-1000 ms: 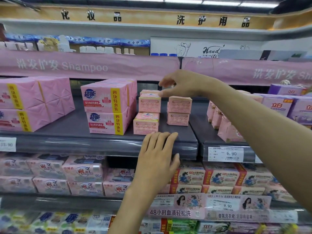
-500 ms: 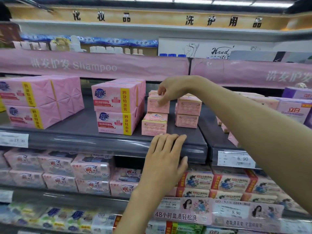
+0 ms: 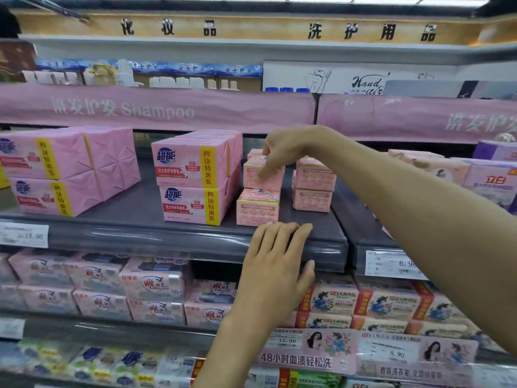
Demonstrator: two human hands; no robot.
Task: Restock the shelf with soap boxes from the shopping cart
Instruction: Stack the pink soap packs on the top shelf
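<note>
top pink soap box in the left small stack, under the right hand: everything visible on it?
The upper soap box is a small pale pink cardboard-looking carton with a row of round marks on its front; the print is too blurred to read. It sits upright on the lower soap box, set back from that box's front. The right hand grips it from above, thumb at the top edge, fingers down the front. A second stack stands apart on its right.

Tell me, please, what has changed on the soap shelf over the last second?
The right hand moved left and down from over the right stack onto the upper soap box of the left stack, gripping it over top and front. The left hand rests on the shelf edge as before; the boxes look unshifted.
</note>
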